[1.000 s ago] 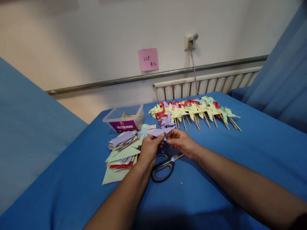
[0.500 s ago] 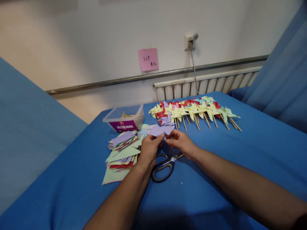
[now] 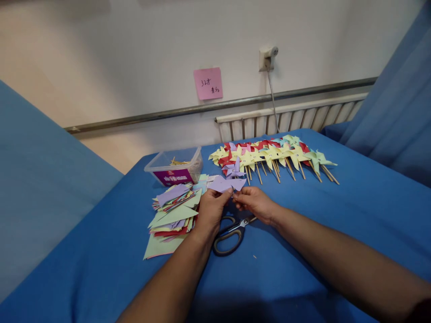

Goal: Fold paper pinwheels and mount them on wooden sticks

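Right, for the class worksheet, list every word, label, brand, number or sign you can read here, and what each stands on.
"32": handwritten on the pink note on the wall; the characters after and below it are unclear.
Purple label on the plastic box: white characters, too blurred to read.
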Demonstrator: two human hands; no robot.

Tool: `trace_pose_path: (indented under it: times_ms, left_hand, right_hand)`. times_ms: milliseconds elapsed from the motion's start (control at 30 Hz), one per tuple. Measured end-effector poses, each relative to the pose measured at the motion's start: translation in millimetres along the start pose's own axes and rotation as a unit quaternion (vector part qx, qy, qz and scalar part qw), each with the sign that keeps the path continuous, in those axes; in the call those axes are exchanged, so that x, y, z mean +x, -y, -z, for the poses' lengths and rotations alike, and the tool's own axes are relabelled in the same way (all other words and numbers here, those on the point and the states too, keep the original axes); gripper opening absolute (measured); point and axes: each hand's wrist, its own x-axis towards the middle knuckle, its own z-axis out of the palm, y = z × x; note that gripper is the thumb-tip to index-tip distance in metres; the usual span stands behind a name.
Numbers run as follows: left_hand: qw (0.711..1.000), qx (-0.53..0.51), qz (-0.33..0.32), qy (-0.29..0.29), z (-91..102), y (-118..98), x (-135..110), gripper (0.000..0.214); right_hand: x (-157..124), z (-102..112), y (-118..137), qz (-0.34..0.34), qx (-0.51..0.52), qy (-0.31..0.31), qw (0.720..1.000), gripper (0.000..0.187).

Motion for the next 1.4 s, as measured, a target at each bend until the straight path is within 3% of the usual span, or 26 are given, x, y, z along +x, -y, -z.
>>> trace_pose_path:
  times_ms: [267, 467, 700, 967, 1133, 1400]
  left_hand:
    - [1.000, 0.023, -0.006, -0.008, 4.5, 6, 6, 0.036]
    - [0.999, 0.032, 0.000, 0.019, 5.3, 5, 6, 0.035]
    - [0.997, 0.062, -0.026, 0.021, 4.2, 6, 4, 0.032]
    - [0.990, 0.121, -0.065, 0.013, 6.2, 5, 6, 0.029]
    - [0.993, 0.106, -0.046, -0.007, 7.1, 2, 5, 0.028]
    - [0.994, 0.095, -0.053, 0.009, 5.8, 0, 3, 0.027]
  right_hand:
    - [1, 7, -2, -0.060, 0.073, 0.055, 0.994, 0.026]
    - [1, 11, 1, -0.048, 0.059, 0.103, 0.992, 0.024]
    - [3, 11, -4, -0.061, -0.001, 0.083, 0.995, 0.032]
    - [1, 9, -3, -0.065, 0.026, 0.077, 0.995, 0.030]
    - [-1, 5, 2, -0.065, 0.006, 0.083, 0.994, 0.025]
    - [4, 7, -3, -0.046, -0.022, 0.075, 0.996, 0.029]
